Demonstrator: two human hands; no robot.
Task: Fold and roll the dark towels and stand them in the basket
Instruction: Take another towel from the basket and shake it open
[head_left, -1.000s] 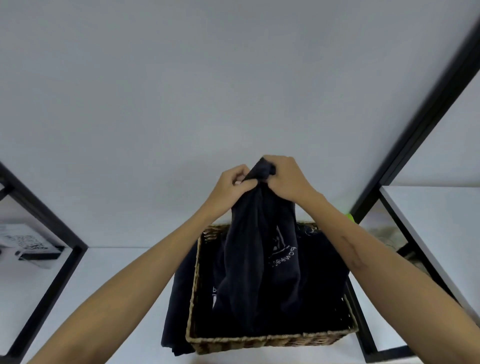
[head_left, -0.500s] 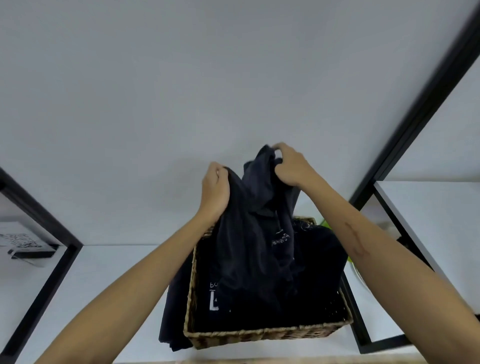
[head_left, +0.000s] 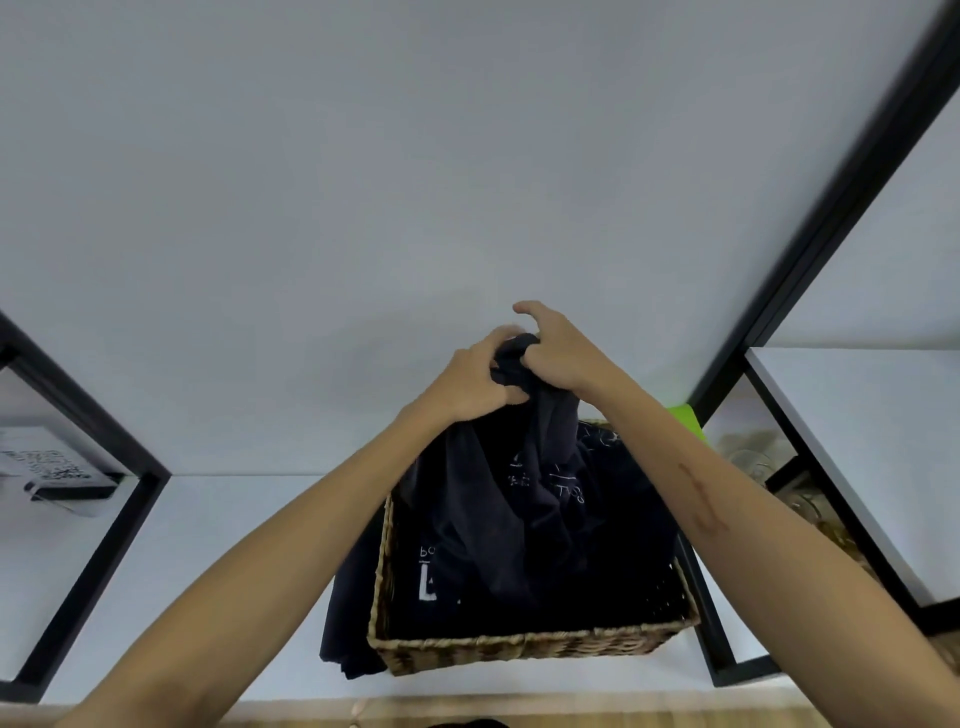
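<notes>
A dark towel (head_left: 498, 499) with white print hangs above a woven basket (head_left: 519, 652) on the white shelf. My left hand (head_left: 470, 382) and my right hand (head_left: 558, 353) meet at its top edge and both grip the bunched cloth there. The right index finger sticks out above the cloth. The towel's lower part falls into the basket among other dark cloth (head_left: 623, 545). One dark piece (head_left: 348, 613) hangs over the basket's left wall onto the shelf.
Black frame posts (head_left: 98, 545) stand at the left and at the right (head_left: 831, 218). A second white shelf (head_left: 872, 415) lies to the right. A green object (head_left: 685, 418) shows behind the basket. A labelled box (head_left: 57, 478) sits at far left.
My hands were apart half a second ago, holding the towel's top edge spread. They have come together again and now bunch the top of the cloth.
</notes>
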